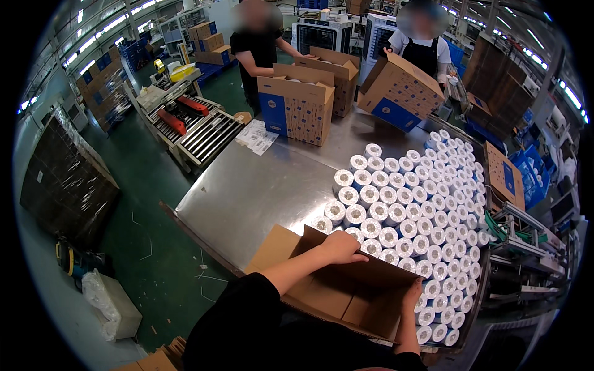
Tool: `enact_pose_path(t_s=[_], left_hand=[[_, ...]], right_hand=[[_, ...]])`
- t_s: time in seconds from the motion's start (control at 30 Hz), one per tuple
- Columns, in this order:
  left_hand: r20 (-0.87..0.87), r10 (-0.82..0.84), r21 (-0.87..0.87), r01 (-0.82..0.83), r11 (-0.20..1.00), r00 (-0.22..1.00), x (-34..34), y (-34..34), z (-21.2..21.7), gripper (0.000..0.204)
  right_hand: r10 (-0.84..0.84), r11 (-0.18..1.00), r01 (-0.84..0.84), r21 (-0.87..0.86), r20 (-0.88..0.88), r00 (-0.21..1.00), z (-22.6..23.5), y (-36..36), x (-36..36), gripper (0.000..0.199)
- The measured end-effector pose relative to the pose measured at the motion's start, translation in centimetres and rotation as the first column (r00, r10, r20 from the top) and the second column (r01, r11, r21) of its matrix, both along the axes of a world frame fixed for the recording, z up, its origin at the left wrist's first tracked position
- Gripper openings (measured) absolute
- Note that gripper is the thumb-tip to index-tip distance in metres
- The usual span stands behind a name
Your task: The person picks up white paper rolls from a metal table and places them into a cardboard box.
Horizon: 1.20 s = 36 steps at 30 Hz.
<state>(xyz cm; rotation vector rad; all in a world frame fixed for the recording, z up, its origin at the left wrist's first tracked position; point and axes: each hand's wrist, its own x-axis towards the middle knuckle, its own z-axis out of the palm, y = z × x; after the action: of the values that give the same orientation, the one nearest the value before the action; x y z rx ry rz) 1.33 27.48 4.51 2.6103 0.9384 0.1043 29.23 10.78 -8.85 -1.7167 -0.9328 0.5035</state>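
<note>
An open cardboard box (334, 290) lies right in front of me, its hollow inside facing up and no contents showing in it. My left hand (341, 248) is closed over its far wall, fingers hooked on the upper edge. At the box's right end, my right hand (411, 298) grips the side wall. Beyond the box and to its right stand many plastic-wrapped rolls (404, 247) with white tops and blue sides, packed upright close together. The nearest rolls are right beside the box's far wall.
A steel table (247, 191) bears it all. Across it, two people handle printed cartons: two open cartons (297, 108) stand upright, and another carton (401, 93) is tilted. A paper sheet (256, 137) lies near them. A roller conveyor (204, 133) stands left; machine rails (526, 247) border the right.
</note>
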Motion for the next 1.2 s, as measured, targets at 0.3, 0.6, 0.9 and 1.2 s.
enact_pose_path(t_s=[0.3, 0.6, 0.9, 1.2], left_hand=[[0.001, -0.004, 0.000, 0.004, 1.000, 1.000, -0.2, 0.2, 0.2, 0.062], [0.010, -0.008, 0.013, 0.008, 1.000, 1.000, 0.1, 0.1, -0.4, 0.060], [0.038, 0.000, 0.022, -0.001, 1.000, 0.999, 0.4, -0.1, -0.7, 0.057], [-0.015, -0.001, 0.003, 0.001, 1.000, 1.000, 0.8, 0.1, 0.0, 0.059]], right_hand=[[-0.033, 0.999, 0.033, 0.007, 0.013, 0.999, 0.6, 0.3, -0.5, 0.056], [-0.069, 0.989, 0.079, -0.125, 0.083, 0.994, -2.3, -0.8, 1.8, 0.057], [-0.066, 0.991, 0.073, -0.109, 0.063, 0.996, -3.2, -0.6, 2.8, 0.053], [-0.054, 0.996, 0.049, 0.072, 0.068, 0.996, -2.2, 0.9, 1.6, 0.053]])
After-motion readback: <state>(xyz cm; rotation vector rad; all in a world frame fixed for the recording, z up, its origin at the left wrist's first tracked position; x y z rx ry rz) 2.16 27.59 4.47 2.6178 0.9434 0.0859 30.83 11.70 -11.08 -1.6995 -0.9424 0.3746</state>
